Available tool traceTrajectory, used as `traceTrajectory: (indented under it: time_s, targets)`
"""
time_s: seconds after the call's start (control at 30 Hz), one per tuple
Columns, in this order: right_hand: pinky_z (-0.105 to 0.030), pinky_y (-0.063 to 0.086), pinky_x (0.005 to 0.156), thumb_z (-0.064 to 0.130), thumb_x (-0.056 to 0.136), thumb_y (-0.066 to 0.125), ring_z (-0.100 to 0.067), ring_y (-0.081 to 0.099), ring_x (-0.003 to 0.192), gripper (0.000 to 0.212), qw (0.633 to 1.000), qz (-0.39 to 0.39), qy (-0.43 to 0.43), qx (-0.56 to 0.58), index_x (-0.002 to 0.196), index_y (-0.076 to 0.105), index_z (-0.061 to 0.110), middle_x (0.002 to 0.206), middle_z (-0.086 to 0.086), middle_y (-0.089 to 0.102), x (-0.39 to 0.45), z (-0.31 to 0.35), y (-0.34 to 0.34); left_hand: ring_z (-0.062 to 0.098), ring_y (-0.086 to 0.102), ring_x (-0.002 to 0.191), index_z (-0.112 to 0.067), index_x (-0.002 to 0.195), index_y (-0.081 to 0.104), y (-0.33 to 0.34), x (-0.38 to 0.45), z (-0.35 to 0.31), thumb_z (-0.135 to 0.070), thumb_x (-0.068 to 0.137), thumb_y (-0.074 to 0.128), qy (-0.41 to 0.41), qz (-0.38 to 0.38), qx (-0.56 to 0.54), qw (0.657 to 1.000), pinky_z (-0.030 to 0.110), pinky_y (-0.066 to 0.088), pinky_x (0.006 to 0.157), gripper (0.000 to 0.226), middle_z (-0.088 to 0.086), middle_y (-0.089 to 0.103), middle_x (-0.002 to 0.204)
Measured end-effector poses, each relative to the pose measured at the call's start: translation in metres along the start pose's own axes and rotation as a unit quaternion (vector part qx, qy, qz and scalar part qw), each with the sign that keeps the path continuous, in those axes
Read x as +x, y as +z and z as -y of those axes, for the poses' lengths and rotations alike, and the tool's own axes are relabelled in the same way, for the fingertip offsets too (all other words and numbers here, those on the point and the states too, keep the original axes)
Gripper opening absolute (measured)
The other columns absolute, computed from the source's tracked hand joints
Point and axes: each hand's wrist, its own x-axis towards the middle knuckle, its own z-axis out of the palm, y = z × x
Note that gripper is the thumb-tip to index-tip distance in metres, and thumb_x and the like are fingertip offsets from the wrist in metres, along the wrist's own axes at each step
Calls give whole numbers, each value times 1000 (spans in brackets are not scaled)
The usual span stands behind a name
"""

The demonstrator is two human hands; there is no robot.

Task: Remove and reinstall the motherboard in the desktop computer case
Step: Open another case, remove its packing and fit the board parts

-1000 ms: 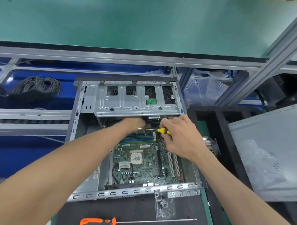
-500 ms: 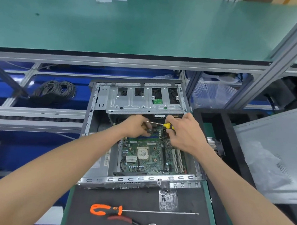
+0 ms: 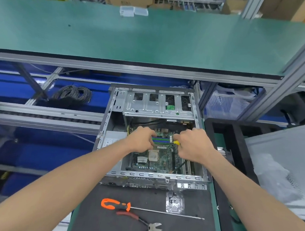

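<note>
green workbench shelving rings the open desktop case (image 3: 154, 177), motherboard (image 3: 160, 156) seated inside. i'd keep the yellow-handled screwdriver (image 3: 176, 142) square on its screw. right hand (image 3: 194, 146) curls round it; left hand (image 3: 142, 139) reaches beside the ram slots (image 3: 161, 140), fingers curled, grip unclear.

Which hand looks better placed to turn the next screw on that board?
Probably the right hand: it already holds the small yellow-handled screwdriver over the motherboard. The left hand only rests by the memory slots.
</note>
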Motion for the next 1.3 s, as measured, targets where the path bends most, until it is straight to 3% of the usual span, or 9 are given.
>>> traceTrajectory:
  time_s: [0.13, 0.23, 0.3, 0.5, 0.67, 0.87, 1.07, 1.2, 1.3]
  targets:
    - [-31, 36, 59, 22, 87, 49, -26, 62, 75, 22, 999, 6, 8, 37, 105, 61, 24, 86, 5, 62, -5, 5, 3, 12, 66, 98, -21, 131, 64, 1, -9, -1, -21, 91, 70, -5, -62, -65, 996, 24, 50, 87, 40, -5, 73, 111]
    - [-34, 47, 61, 32, 98, 51, -24, 63, 83, 10, 991, 2, 21, 132, 100, 58, 26, 91, 8, 59, -6, 9, 7, -5, 60, 69, -29, 116, 73, 4, -17, -6, -28, 95, 67, 34, -100, -97, 990, 12, 43, 62, 22, -19, 68, 83]
    - [-36, 53, 66, 36, 98, 55, -21, 62, 87, 11, 979, -14, 43, 197, 102, 61, 29, 95, 9, 60, -8, 11, 7, -2, 49, 50, -29, 102, 77, 8, -21, -8, -26, 96, 66, 47, -123, -117, 984, 15, 35, 51, 13, -15, 64, 67]
    - [-31, 46, 65, 30, 90, 65, -14, 57, 90, 17, 952, -59, 101, 282, 107, 63, 32, 94, 17, 60, -19, 20, 6, 19, 61, 69, -24, 96, 78, 17, -35, -14, -23, 95, 67, 46, -178, -133, 974, 28, 46, 65, 11, 1, 72, 77]
    - [-39, 56, 75, 19, 88, 67, -13, 62, 93, 18, 932, -59, 119, 337, 102, 59, 26, 101, 9, 69, -32, 27, -2, 0, 58, 76, -20, 97, 78, 20, -47, -12, -22, 94, 69, 65, -202, -127, 969, 15, 41, 70, 10, -10, 71, 84]
    - [-38, 54, 86, 19, 87, 74, -11, 62, 89, 11, 908, -98, 121, 388, 94, 66, 21, 95, 6, 63, -54, 36, -7, -9, 56, 78, -22, 86, 77, 30, -73, -15, -22, 90, 72, 80, -242, -143, 956, 7, 36, 69, 7, -12, 67, 81]
    - [-36, 50, 83, 10, 87, 72, -18, 58, 89, 12, 897, -151, 88, 405, 98, 72, 15, 95, 0, 57, -81, 50, -6, 14, 56, 85, -14, 88, 74, 48, -105, -21, -15, 95, 65, 107, -319, -84, 938, 33, 43, 79, 10, -2, 65, 85]
    - [-25, 39, 75, -4, 80, 71, -19, 53, 86, 23, 887, -258, 28, 381, 100, 71, 8, 95, -2, 55, -109, 69, -3, 23, 48, 82, -7, 89, 70, 72, -137, -21, -15, 94, 63, 174, -453, 43, 873, 33, 37, 75, 12, 2, 62, 85]
    - [-28, 37, 74, -2, 75, 74, -24, 52, 86, 25, 908, -288, -25, 302, 98, 69, 7, 93, -4, 58, -131, 84, 10, 23, 56, 79, -6, 95, 71, 97, -162, -8, -10, 91, 70, 196, -442, 77, 872, 33, 44, 73, 6, 3, 63, 86]
